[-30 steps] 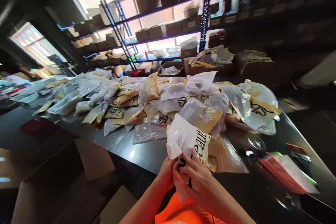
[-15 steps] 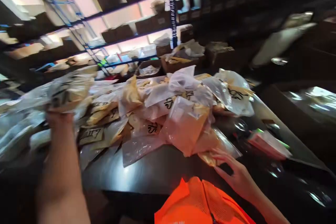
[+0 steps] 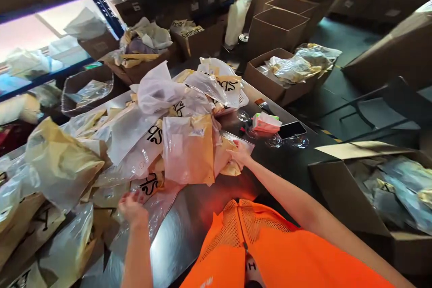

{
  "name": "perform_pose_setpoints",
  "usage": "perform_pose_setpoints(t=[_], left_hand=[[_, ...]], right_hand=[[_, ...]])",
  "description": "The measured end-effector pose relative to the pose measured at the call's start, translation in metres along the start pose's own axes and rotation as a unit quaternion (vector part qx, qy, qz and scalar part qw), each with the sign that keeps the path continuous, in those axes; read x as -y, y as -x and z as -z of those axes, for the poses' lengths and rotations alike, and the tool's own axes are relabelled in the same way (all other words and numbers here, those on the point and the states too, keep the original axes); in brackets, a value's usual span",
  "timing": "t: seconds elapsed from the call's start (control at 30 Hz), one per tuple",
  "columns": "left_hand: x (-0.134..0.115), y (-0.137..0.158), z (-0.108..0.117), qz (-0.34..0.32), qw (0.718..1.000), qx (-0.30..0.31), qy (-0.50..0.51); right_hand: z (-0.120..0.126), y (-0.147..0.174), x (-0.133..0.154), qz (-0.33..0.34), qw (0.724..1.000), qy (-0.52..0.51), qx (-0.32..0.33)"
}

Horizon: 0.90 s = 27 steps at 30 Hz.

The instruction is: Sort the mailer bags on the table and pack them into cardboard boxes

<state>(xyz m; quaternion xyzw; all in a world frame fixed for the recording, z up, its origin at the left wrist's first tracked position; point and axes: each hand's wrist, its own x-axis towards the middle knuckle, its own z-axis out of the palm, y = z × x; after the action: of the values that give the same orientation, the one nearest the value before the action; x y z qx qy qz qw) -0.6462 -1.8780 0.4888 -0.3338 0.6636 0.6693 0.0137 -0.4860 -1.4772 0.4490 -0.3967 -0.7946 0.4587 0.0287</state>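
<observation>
A heap of plastic bags with tan packets inside covers much of the steel table. My right hand pinches the edge of a tan-and-clear plastic bag at the heap's right side. Beside it, a flat frosted plastic bag with a small label lies on top of the heap. My left hand hovers by a bag with black lettering, fingers loosely curled and nothing visible in them. Further left rests a bulky frosted bag with a yellowish packet.
At the table's right edge lie a phone, a pink-and-white pack, a brush and clear round pieces. Open boxes of bags stand at right and behind. Shelving rises at back left.
My view has swung right. My left hand has let go of the packet it held up at far left and come in toward the middle. My right hand stays at the heap's right side.
</observation>
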Motion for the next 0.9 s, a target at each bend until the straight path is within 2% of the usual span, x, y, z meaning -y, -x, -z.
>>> perform_pose_setpoints(t=[0.07, 0.13, 0.2, 0.27, 0.33, 0.43, 0.5, 0.57, 0.67, 0.73, 0.8, 0.9], left_hand=[[0.048, 0.044, -0.027, -0.023, 0.997, 0.074, -0.022], [0.084, 0.084, -0.04, -0.027, 0.985, 0.163, -0.051], [0.108, 0.115, -0.04, -0.039, 0.958, 0.264, -0.103], [0.123, 0.134, -0.035, -0.045, 0.924, 0.348, -0.154], [0.13, 0.141, -0.027, -0.034, 0.898, 0.392, -0.196], [0.131, 0.134, -0.023, -0.014, 0.876, 0.411, -0.253], [0.13, 0.124, -0.028, -0.033, 0.858, 0.418, -0.297], [0.129, 0.117, -0.039, -0.066, 0.835, 0.431, -0.337], [0.127, 0.121, -0.07, -0.107, 0.792, 0.483, -0.358], [0.123, 0.136, -0.098, -0.11, 0.769, 0.522, -0.353], [0.119, 0.159, -0.131, -0.088, 0.763, 0.542, -0.341], [0.117, 0.198, -0.187, -0.067, 0.772, 0.537, -0.335]], right_hand=[[-0.008, -0.001, 0.005, 0.02, 1.0, 0.005, 0.0], [-0.017, 0.006, 0.011, 0.036, 0.999, 0.017, -0.004], [-0.024, 0.018, 0.015, 0.047, 0.998, 0.03, -0.01], [-0.026, 0.033, 0.012, 0.046, 0.998, 0.032, -0.006], [-0.02, 0.049, 0.0, 0.041, 0.999, 0.025, 0.012], [0.001, 0.078, -0.036, 0.012, 0.995, 0.007, 0.099], [0.021, 0.101, -0.068, -0.026, 0.988, -0.007, 0.153], [0.041, 0.128, -0.101, -0.07, 0.985, -0.017, 0.156], [0.067, 0.173, -0.147, -0.144, 0.984, -0.012, 0.1], [0.078, 0.205, -0.174, -0.204, 0.978, -0.001, 0.053], [0.08, 0.237, -0.199, -0.264, 0.964, 0.005, 0.018], [0.068, 0.285, -0.233, -0.329, 0.944, -0.008, -0.009]])
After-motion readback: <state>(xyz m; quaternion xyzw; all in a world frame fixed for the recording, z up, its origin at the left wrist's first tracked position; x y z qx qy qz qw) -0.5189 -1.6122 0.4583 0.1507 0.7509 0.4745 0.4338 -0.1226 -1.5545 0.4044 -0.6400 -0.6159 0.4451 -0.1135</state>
